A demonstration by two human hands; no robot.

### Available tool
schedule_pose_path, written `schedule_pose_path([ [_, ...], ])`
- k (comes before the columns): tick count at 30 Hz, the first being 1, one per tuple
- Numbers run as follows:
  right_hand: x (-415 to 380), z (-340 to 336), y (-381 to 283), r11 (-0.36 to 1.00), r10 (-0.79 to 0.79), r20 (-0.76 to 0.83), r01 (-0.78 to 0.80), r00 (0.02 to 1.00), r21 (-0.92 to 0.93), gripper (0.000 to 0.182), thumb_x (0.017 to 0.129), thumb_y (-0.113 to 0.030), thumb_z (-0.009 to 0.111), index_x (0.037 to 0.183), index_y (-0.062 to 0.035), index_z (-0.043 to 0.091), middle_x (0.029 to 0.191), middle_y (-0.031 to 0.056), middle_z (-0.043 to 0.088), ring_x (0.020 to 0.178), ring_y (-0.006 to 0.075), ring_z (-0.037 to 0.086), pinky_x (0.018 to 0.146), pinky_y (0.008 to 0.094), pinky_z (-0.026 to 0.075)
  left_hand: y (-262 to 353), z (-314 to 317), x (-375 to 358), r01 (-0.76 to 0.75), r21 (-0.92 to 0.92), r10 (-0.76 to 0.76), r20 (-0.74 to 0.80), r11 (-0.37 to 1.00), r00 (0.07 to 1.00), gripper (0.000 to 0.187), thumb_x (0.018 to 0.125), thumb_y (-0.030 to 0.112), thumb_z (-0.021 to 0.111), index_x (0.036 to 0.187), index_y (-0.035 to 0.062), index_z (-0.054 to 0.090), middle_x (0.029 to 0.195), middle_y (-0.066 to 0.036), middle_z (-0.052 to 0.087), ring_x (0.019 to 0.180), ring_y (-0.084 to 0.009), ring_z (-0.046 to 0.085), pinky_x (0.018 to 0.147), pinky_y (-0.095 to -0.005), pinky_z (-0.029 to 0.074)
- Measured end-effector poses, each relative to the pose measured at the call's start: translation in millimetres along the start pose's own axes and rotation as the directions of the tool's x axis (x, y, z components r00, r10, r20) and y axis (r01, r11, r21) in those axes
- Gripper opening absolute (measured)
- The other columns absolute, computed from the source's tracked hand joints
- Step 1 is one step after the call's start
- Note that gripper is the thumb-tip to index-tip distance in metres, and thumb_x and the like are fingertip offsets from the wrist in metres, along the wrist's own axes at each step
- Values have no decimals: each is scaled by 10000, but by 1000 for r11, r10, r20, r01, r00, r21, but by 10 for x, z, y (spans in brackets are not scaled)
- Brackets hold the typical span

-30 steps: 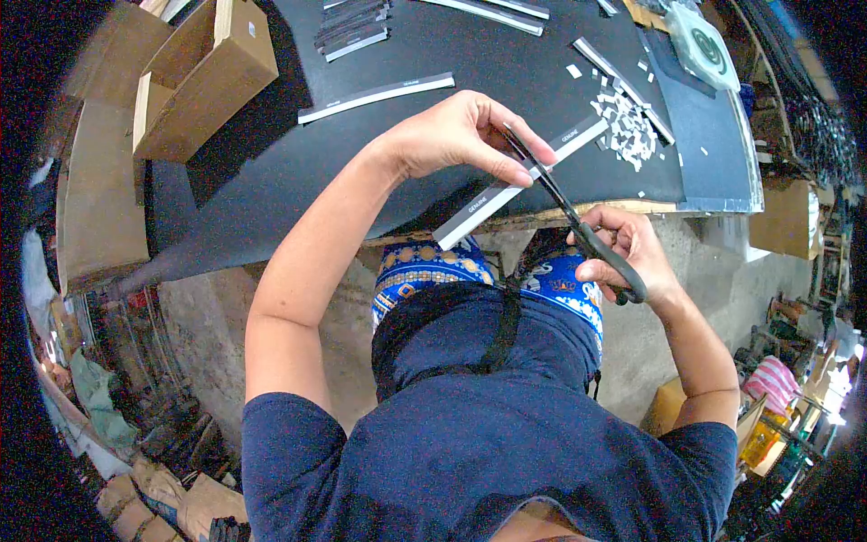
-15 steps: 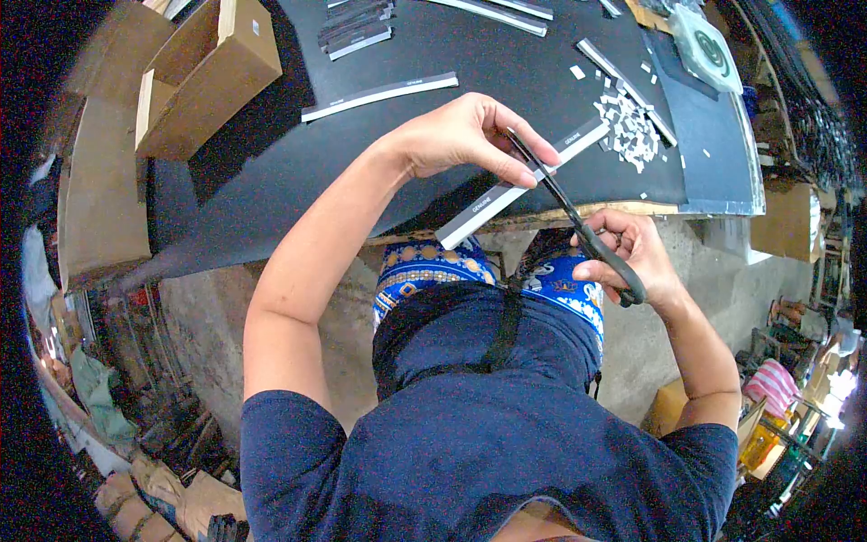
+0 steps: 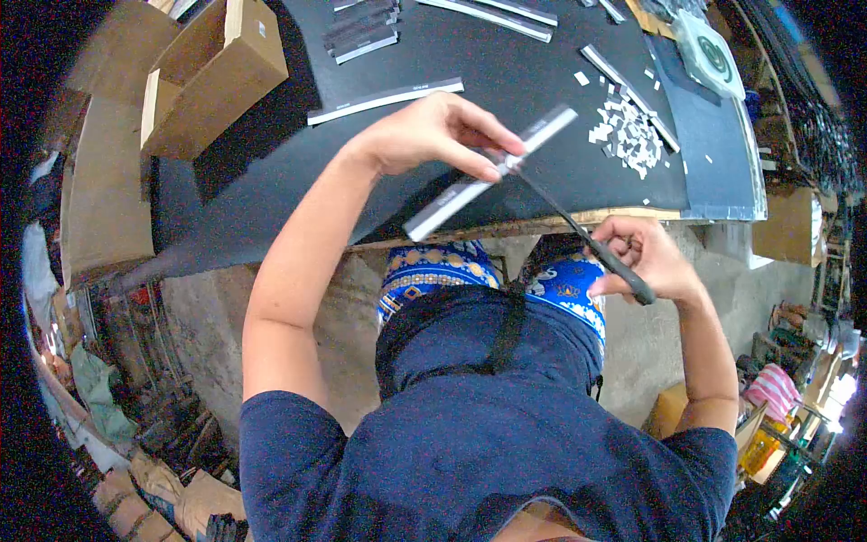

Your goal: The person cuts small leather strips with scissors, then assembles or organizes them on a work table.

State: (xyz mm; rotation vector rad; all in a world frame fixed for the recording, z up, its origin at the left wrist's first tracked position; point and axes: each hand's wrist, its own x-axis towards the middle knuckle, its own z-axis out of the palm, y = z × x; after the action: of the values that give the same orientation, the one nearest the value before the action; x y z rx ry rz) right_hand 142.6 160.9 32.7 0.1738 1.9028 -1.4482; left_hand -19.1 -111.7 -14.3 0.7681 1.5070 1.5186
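My left hand (image 3: 433, 135) pinches a black-and-white strip (image 3: 447, 208) near its middle, fingers and thumb pressed together on it. The strip slants up to the right above the table's front edge, slightly blurred. In my right hand (image 3: 646, 253) is a pair of black scissors (image 3: 578, 230), its fingers in the handles. The blades point up and left, their tips right beside my left fingertips at the strip. A similar strip (image 3: 388, 99) lies on the black table (image 3: 515, 81) beyond my left hand. Small white cut pieces (image 3: 629, 140) form a heap to the right.
A cardboard box (image 3: 217, 77) stands at the table's left. Stacked strips (image 3: 366, 41) and several loose strips (image 3: 492, 18) lie at the back. Another strip (image 3: 632, 98) borders the heap. A clear plastic bag (image 3: 709, 54) rests at the far right.
My left hand and the strip have moved left, away from the heap. The scissors look closed now, their tips still near the strip. The right hand has barely shifted.
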Motion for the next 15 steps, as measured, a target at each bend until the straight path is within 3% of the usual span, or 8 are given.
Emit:
schedule_pose_path([
  [3,-79,-211,-93,995,-50,-38,47,998,-87,495,590,-126,891,966,-46,578,584,-69,527,502,-2,483,405,177,334,28,-245,-223,76,5,-76,-52,997,996,373,664,14,774,1027,-2,687,987,-98,679,928,-166,631,842,-279,485],
  [5,4,-250,-75,994,-112,-119,110,987,-22,511,592,-147,890,985,-46,579,571,-66,515,494,-8,447,406,191,319,27,-340,-336,115,18,-113,-89,993,990,356,657,2,774,1004,2,696,956,-96,674,899,-162,628,814,-268,490],
  [7,158,-302,-54,934,-269,-434,124,860,-334,526,597,-196,884,999,-47,579,558,-42,506,463,10,416,413,232,318,-24,-404,-374,76,-5,-76,-36,997,996,362,693,-23,756,1045,-17,673,955,-118,691,903,-157,657,846,-257,506],
  [8,261,-351,-43,846,-337,-478,38,811,-532,540,603,-237,870,1012,-44,576,551,3,500,459,74,440,446,293,348,-28,-410,-373,74,-1,-74,-36,997,997,362,693,-23,756,1045,-17,673,955,-118,691,903,-157,657,846,-257,506],
  [9,338,-354,-59,845,-339,-478,39,810,-533,540,603,-237,870,1012,-44,576,551,3,500,459,74,440,446,293,348,-23,-395,-377,75,14,-74,-39,997,997,356,696,-23,755,1043,-15,674,956,-115,691,898,-155,656,841,-257,508],
  [11,490,-296,-126,740,-438,-547,-59,714,-670,530,601,-225,857,1009,-46,571,557,51,511,501,187,508,497,347,393,-21,-373,-387,76,28,-75,-52,997,996,351,699,-23,753,1041,-14,675,957,-112,691,892,-153,655,836,-258,510],
  [12,543,-279,-147,719,-456,-538,-63,709,-693,500,608,-209,837,995,-41,567,573,96,540,567,283,562,544,402,422,-21,-364,-383,78,29,-77,-35,997,996,349,701,-20,753,1041,-12,675,961,-110,690,887,-150,653,832,-257,512],
  [15,678,-321,-109,629,-450,-450,-83,771,-773,472,615,-198,814,983,-38,566,609,128,576,612,314,598,577,425,447,-24,-365,-392,63,39,-63,-10,997,998,344,707,-11,752,1043,-7,677,964,-105,690,881,-142,651,824,-256,515],
])
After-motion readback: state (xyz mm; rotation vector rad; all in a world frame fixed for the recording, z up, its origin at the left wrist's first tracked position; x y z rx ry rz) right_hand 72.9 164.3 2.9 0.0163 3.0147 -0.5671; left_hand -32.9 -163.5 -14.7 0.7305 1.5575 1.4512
